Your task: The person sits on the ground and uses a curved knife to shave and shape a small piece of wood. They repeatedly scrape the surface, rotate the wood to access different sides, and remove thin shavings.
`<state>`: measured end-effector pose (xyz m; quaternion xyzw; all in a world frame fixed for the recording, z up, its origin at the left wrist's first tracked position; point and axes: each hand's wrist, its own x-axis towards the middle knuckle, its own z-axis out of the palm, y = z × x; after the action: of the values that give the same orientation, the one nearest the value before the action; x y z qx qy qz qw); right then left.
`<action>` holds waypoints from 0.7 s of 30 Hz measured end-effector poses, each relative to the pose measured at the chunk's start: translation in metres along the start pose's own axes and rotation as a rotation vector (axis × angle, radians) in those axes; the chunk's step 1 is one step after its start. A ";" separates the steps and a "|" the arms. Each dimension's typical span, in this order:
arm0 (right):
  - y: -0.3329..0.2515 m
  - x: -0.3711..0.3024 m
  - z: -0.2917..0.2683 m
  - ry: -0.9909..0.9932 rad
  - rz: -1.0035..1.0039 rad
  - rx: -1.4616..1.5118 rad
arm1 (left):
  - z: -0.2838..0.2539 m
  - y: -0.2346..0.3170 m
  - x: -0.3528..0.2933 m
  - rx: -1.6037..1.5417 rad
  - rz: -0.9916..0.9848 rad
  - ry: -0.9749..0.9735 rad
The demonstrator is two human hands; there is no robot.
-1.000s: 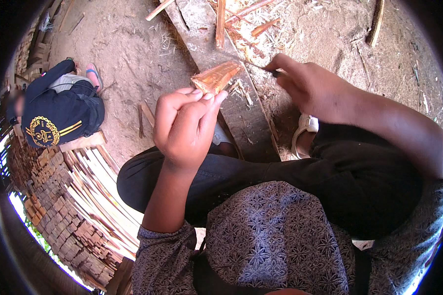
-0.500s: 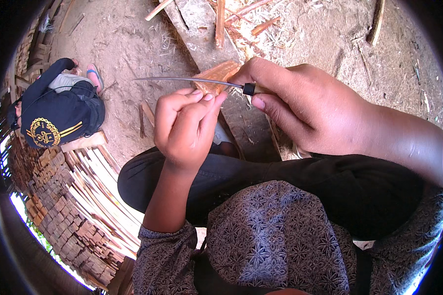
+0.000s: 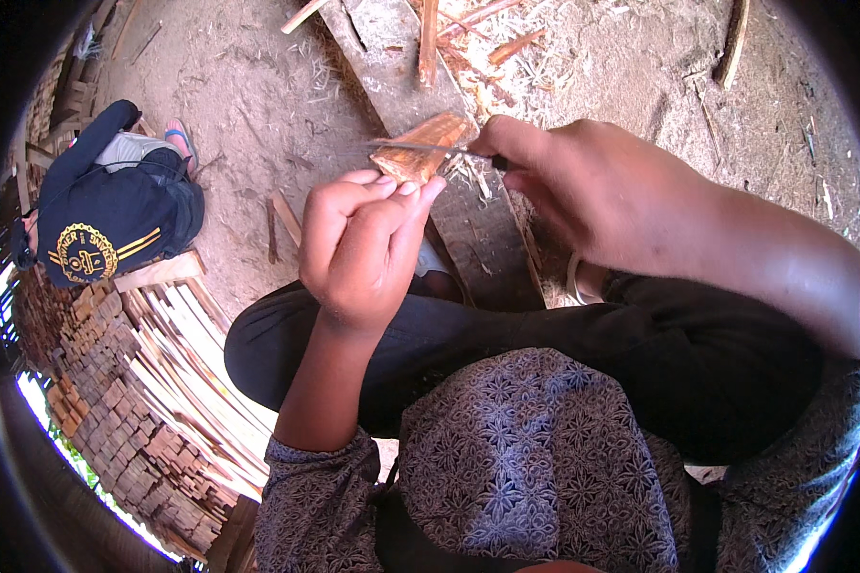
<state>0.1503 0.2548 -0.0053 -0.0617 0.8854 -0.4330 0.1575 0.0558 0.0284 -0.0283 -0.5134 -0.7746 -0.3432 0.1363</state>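
Near twelve o'clock of the view, the left hand (image 3: 368, 244) is pinching a small wedge of reddish wood (image 3: 420, 153) between fingertips and thumb, while the right hand (image 3: 602, 196) is closing firmly around the dark handle of a thin-bladed knife (image 3: 430, 148) lying across the wedge's upper face. Shaving well probably means keeping the blade shallow and working along the grain, fingertips staying below the edge (they are sitting very close). The wood is looking fibrous and splintery, the blade slim and shiny. A weathered grey plank (image 3: 449, 205) is lying underneath; pale split slats (image 3: 201, 334) are fanning out at eight o'clock.
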 end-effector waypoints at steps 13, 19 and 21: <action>0.073 0.004 0.011 0.019 0.159 0.025 | -0.004 -0.003 -0.007 0.011 -0.039 -0.002; 0.003 0.007 -0.004 0.088 -0.193 0.228 | -0.004 -0.005 -0.008 -0.009 -0.034 0.006; 0.000 0.009 0.005 0.078 -0.160 0.211 | -0.003 -0.003 -0.006 -0.010 -0.022 0.007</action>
<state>0.1430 0.2487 -0.0102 -0.0982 0.8326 -0.5371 0.0937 0.0554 0.0213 -0.0310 -0.5041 -0.7781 -0.3503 0.1327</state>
